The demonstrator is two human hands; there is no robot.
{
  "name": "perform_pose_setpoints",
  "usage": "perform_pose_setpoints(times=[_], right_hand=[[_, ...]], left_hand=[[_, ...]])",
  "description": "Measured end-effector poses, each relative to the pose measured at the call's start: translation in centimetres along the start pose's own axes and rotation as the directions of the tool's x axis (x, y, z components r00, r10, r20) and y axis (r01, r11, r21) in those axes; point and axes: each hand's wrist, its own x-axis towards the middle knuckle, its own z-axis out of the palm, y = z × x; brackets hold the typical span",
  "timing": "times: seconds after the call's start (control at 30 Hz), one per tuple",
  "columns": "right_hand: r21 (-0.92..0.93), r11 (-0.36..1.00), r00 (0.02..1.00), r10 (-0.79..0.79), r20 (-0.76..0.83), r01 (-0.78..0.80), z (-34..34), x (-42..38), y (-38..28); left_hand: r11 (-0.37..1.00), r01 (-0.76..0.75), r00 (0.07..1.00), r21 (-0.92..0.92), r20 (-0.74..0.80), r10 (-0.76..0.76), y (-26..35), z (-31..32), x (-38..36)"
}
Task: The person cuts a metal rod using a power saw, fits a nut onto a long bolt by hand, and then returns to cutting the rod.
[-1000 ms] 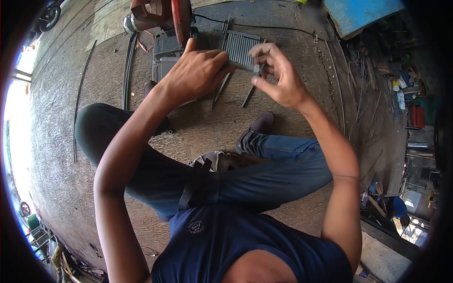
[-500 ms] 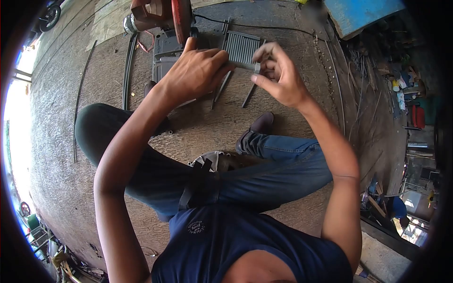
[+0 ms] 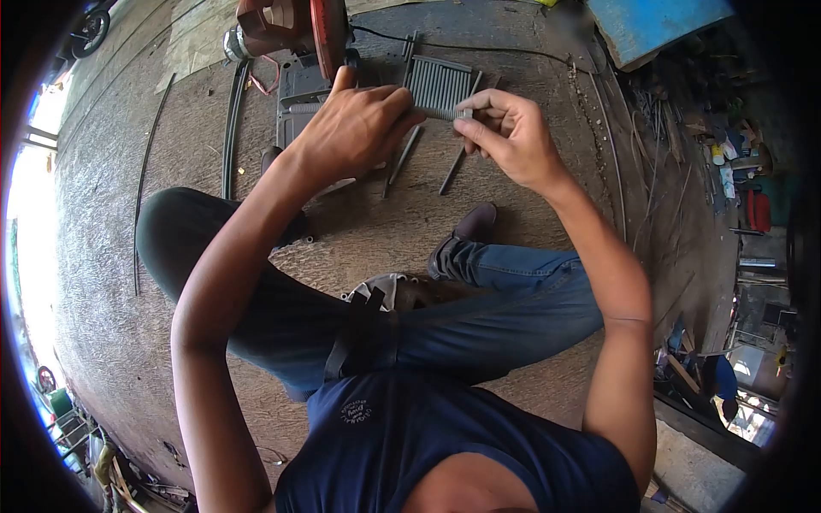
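Note:
My left hand (image 3: 357, 126) is wrapped round a grey threaded rod (image 3: 439, 114), held level above the floor. The rod's other end shows to the left of that hand, and its middle is hidden by my fingers. At the right end sits a nut (image 3: 463, 114). My right hand (image 3: 509, 137) pinches this nut between thumb and forefinger, the other fingers curled beneath. Just beyond my hands, a row of cut rods (image 3: 440, 84) lies side by side on the ground.
A cut-off saw (image 3: 291, 38) with a red guard stands at the top, its cable (image 3: 462, 48) running right. Long bars (image 3: 233, 132) lie left of it. A blue sheet (image 3: 654, 30) is at upper right. My bent legs (image 3: 505, 321) are below my hands.
My right hand's fingers, spread around the rod end before, have closed on the nut. The left hand keeps its hold with almost no movement.

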Motion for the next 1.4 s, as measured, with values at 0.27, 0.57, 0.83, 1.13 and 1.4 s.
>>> perform_pose_setpoints(times=[0.27, 0.57, 0.83, 1.13, 1.4], right_hand=[[0.244, 0.943, 0.968, 0.191, 0.163, -0.227, -0.7, 0.2, -0.8], [-0.632, 0.517, 0.702, -0.71, 0.06, 0.578, -0.4, 0.8, -0.1], [0.171, 0.962, 0.977, 0.201, 0.077, -0.212, -0.7, 0.1, -1.2], [-0.285, 0.856, 0.871, -0.477, -0.115, 0.431, 0.0, 0.4, -0.4], [0.066, 0.995, 0.997, 0.071, -0.016, -0.069, -0.4, 0.0, -1.2]], left_hand=[[1.0, -0.017, 0.998, -0.007, -0.058, 0.016, -0.2, 0.2, 0.0], [0.993, 0.077, 0.995, -0.092, 0.074, -0.07, 0.3, -0.8, 0.3], [0.998, 0.0, 1.0, -0.069, -0.023, -0.002, -0.3, 0.1, 0.0], [0.995, 0.025, 0.999, -0.095, -0.038, -0.029, -0.2, -0.3, 0.2], [0.999, 0.014, 1.0, -0.053, 0.0, -0.014, -0.3, -0.1, 0.0]])
